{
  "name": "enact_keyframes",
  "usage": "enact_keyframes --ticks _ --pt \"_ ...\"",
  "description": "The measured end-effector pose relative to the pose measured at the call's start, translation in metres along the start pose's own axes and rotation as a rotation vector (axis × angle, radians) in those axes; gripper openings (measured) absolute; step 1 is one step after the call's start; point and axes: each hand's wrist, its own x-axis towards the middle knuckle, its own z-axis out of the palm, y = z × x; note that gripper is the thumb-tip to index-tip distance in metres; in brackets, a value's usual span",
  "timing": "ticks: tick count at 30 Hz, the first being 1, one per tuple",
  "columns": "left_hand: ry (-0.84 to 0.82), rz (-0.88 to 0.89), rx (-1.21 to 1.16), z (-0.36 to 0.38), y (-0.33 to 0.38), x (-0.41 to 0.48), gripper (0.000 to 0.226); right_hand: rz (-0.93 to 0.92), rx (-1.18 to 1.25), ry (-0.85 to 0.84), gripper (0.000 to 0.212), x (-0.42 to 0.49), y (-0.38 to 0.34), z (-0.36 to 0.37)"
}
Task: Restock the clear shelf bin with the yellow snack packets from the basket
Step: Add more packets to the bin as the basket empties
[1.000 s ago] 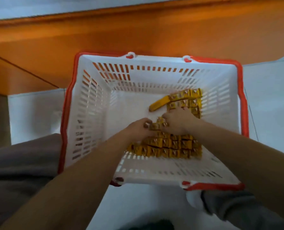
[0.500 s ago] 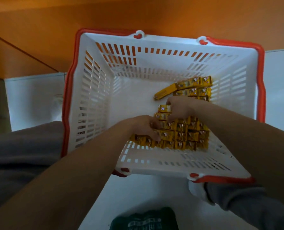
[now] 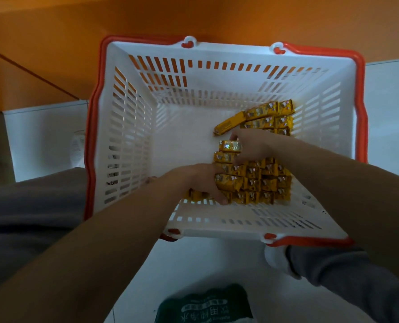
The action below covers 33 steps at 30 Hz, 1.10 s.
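White tiled floor point(image 3: 42, 136) below an orange wall, basket point(image 3: 93, 136) set on it. Gathering step. Left hand point(image 3: 201, 180) curls round the near-left edge of the yellow snack packets point(image 3: 263, 183) heaped in the basket's right half. Right hand point(image 3: 254, 145) clamps packets further back. Next, likely: lift the bundle without spilling. Shelf bin not visible.

Right hand point(image 3: 252, 148) shifted farther, left hand point(image 3: 203, 180) nearer, along packets point(image 3: 261, 183).
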Motion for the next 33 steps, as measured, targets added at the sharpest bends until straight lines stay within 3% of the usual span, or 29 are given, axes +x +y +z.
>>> enact_keyframes --ticks 5,10,13,16,21,24,27,30,33 --pt "0.030 0.019 -0.094 -0.004 0.003 -0.005 0.064 0.000 0.049 0.086 0.080 -0.005 0.007 -0.006" --pt "0.168 0.073 -0.484 -0.020 0.024 -0.022 0.027 0.000 0.179 0.241 0.067 -0.020 0.013 -0.022" --pt "0.244 0.080 -0.603 -0.035 0.041 -0.043 0.034 -0.060 0.299 0.345 0.047 -0.045 0.009 -0.043" --pt "0.286 0.086 -0.626 -0.053 0.057 -0.075 0.041 -0.107 0.348 0.321 0.037 -0.077 -0.003 -0.070" --pt "0.373 0.147 -0.652 -0.087 0.103 -0.154 0.036 -0.085 0.629 0.421 0.063 -0.157 -0.039 -0.106" --pt "0.475 0.227 -0.616 -0.103 0.140 -0.214 0.028 -0.149 0.838 0.496 0.059 -0.212 -0.067 -0.122" --pt "0.546 0.326 -0.610 -0.110 0.173 -0.272 0.032 -0.267 0.992 0.478 0.039 -0.266 -0.090 -0.137" --pt "0.647 0.402 -0.697 -0.108 0.193 -0.314 0.038 -0.407 1.170 0.444 0.039 -0.304 -0.109 -0.140" --pt "0.729 0.461 -0.836 -0.102 0.203 -0.332 0.039 -0.554 1.335 0.440 0.025 -0.318 -0.126 -0.136"
